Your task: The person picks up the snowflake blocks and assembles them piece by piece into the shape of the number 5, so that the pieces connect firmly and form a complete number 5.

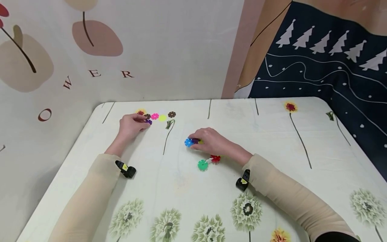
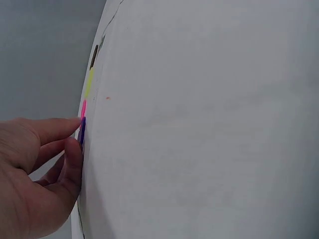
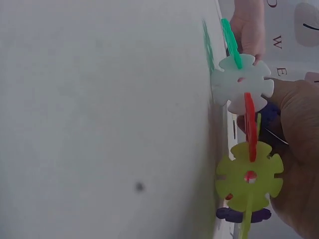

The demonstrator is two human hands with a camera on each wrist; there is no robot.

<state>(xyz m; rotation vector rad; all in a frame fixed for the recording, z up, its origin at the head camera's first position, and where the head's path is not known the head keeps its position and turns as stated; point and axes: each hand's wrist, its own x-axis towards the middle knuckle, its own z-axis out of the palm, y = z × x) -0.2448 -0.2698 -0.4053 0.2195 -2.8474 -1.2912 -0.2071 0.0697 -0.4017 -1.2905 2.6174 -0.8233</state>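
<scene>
My left hand (image 1: 131, 127) is at the far left of the table, its thumb and index finger pinching a purple notched disc (image 1: 148, 122). In the left wrist view the purple disc (image 2: 82, 131) shows edge-on between the fingertips. My right hand (image 1: 211, 139), nearer the middle, grips a chain of interlocked notched plastic discs by its blue disc (image 1: 188, 142). The chain bends under the hand to a red disc (image 1: 215, 159) and a green disc (image 1: 203, 165). In the right wrist view a white disc (image 3: 241, 83) and a yellow disc (image 3: 239, 177) slot into the red one.
Beside my left hand lie loose discs: a pink one (image 1: 155, 116), a yellow one (image 1: 162, 118) and a brown one (image 1: 171, 114). The white tablecloth (image 1: 169, 178) bears printed flowers and stems. A wall with printed lettering rises behind the table, and a dark tree-patterned cloth (image 1: 302, 70) hangs at right.
</scene>
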